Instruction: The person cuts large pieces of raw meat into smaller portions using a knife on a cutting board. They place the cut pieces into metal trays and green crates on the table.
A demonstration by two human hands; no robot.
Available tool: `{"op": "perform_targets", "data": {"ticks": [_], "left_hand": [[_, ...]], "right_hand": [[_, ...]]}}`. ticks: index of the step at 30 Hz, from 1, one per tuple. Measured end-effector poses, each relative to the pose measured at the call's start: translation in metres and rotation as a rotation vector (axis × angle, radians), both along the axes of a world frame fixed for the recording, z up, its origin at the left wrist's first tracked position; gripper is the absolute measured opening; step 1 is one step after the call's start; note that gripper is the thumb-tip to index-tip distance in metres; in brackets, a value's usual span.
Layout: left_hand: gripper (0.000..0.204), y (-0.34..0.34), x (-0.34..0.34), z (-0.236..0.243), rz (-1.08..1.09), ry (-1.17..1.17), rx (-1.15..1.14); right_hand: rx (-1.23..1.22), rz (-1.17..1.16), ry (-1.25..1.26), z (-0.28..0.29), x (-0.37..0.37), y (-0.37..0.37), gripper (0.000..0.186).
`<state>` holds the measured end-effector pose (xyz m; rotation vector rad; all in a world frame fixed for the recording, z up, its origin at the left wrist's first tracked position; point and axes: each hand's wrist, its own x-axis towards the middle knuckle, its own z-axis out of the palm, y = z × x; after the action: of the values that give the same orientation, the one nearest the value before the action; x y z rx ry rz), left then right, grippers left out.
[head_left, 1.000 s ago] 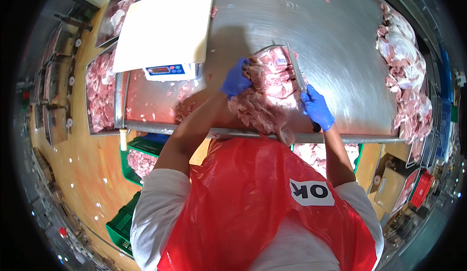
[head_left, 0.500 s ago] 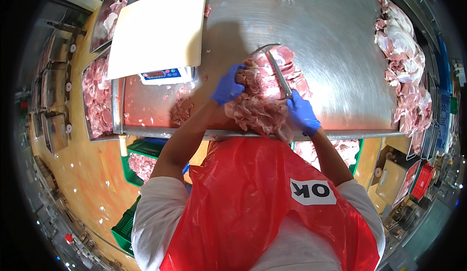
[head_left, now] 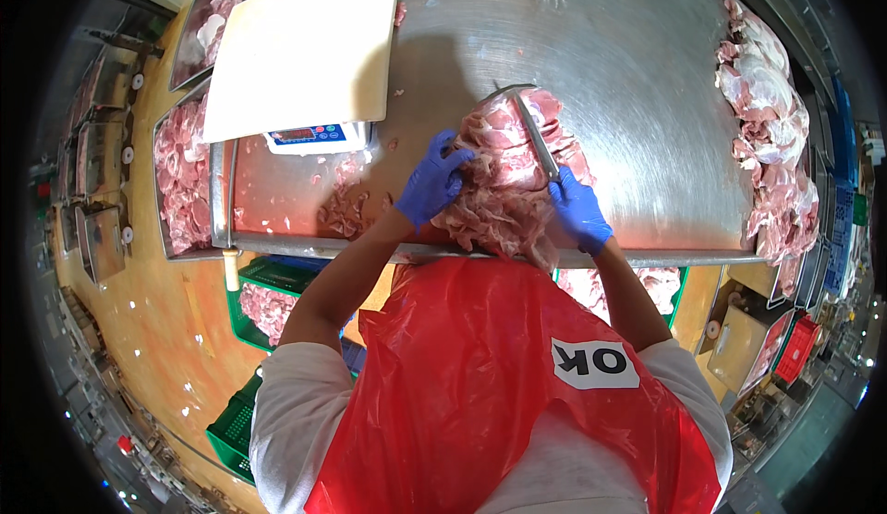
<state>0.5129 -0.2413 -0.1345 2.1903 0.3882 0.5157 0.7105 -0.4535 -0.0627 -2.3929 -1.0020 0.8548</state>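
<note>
A large piece of raw meat (head_left: 504, 172) lies at the front edge of the steel table, its loose lower folds hanging over the rim. My right hand (head_left: 578, 211), in a blue glove, is closed round the handle of a knife (head_left: 536, 135). The blade lies slantwise over the meat, tip pointing away from me. At the meat's left side is my left hand (head_left: 431, 180), also blue-gloved, with curved fingers parted and fingertips by the edge. A thin dark curved edge shows at the meat's far end; I cannot tell what it is.
Left on the steel table (head_left: 628, 71), a white board (head_left: 300, 52) sits over a scale (head_left: 319, 137). Meat scraps (head_left: 346, 209) lie near it. Meat pieces (head_left: 765, 117) line the right edge. Steel trays (head_left: 185, 181) of meat stand left; green crates (head_left: 249, 320) are below.
My left hand has drawn back slightly left and toward me, its fingers coming away from the meat. The knife and my right hand have hardly shifted.
</note>
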Motion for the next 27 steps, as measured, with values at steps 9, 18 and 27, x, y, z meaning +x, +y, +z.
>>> {"op": "perform_targets", "data": {"ticks": [9, 18, 27], "left_hand": [[0.050, 0.010, 0.016, -0.015, 0.229, 0.515, -0.502], [0.029, -0.004, 0.026, -0.002, 0.117, 0.329, -0.718], [0.032, -0.013, 0.030, 0.002, 0.263, 0.203, -0.338]], "right_hand": [[0.072, 0.166, -0.068, 0.000, -0.018, 0.008, 0.020], [-0.104, 0.352, -0.177, 0.013, -0.052, 0.051, 0.025], [-0.237, 0.416, -0.056, 0.006, -0.038, 0.027, 0.026]]}}
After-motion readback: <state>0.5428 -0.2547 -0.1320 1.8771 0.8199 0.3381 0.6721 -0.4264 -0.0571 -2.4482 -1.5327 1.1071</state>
